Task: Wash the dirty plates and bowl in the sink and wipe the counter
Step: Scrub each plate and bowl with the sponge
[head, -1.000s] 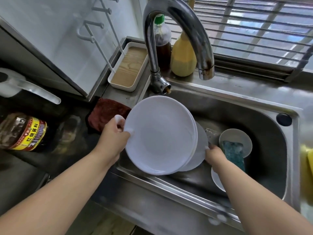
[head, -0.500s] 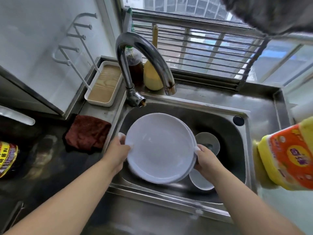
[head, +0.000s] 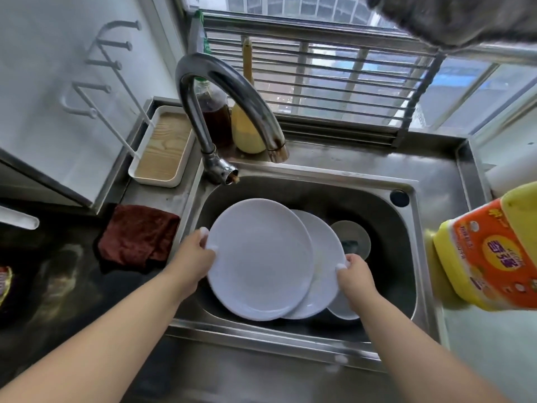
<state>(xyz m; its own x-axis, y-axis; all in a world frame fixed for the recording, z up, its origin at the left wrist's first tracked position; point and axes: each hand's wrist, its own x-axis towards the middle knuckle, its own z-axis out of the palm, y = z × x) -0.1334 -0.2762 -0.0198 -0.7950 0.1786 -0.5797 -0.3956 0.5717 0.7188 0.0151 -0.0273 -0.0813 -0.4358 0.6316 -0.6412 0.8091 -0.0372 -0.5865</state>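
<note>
Two white plates overlap above the steel sink (head: 406,257). My left hand (head: 193,257) grips the left rim of the top plate (head: 258,266). My right hand (head: 353,271) pinches the right rim of the lower plate (head: 325,257), which juts out from under the top one. Below my right wrist a small white dish (head: 341,308) lies in the basin. Behind my right hand sits a small bowl (head: 351,232) with a dark green sponge (head: 349,245) in it. A dark red cloth (head: 136,235) lies on the counter left of the sink.
The curved tap (head: 229,91) arches over the sink's back left. Behind it stand a dark sauce bottle (head: 213,117) and a yellow bottle (head: 247,132). A white tray (head: 162,149) sits at the back left. A yellow detergent jug (head: 491,251) stands at the right.
The view has pulled back and up. The two plates have slid apart, the lower one showing more to the right. My right hand has moved onto the lower plate's rim.
</note>
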